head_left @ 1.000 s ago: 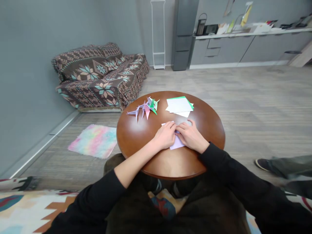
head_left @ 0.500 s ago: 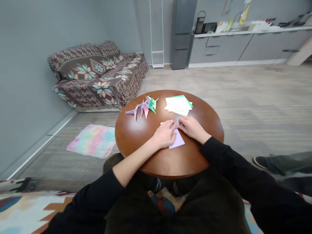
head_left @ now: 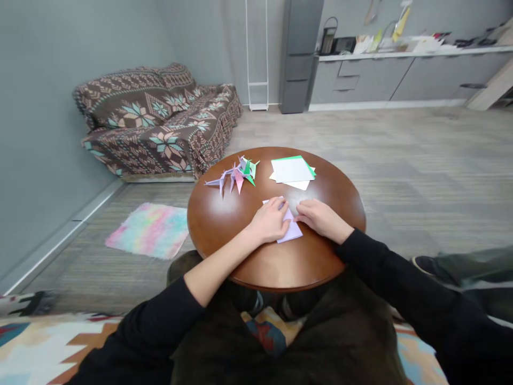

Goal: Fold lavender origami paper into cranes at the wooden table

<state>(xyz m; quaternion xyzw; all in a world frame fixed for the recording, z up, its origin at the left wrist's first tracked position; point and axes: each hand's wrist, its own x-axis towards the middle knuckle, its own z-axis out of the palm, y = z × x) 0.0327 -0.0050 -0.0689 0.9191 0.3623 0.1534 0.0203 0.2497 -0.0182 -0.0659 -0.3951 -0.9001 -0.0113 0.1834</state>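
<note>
A sheet of lilac origami paper point(head_left: 290, 233) with a fold in it lies near the middle of the round brown table point(head_left: 224, 230). My left hand point(head_left: 271, 220) rests over its left part and holds it down, thumb and fingers apart. That hand covers much of the sheet. My right hand point(head_left: 316, 218) has its fingers curled in, with thumb and forefinger together at the sheet's right edge. Beyond my left hand stand several folded paper cranes point(head_left: 237, 176) in lilac, pink and green.
Loose white and green sheets point(head_left: 293, 170) are stacked at the table's far side. A sofa with a patterned cover point(head_left: 160, 123) and a pastel rug point(head_left: 150, 230) are to the left. At the right edge another person's leg and shoe point(head_left: 427, 266) show.
My right hand has slid down along the sheet's right edge, a little towards me and to the right. My left hand stays in place on the paper.
</note>
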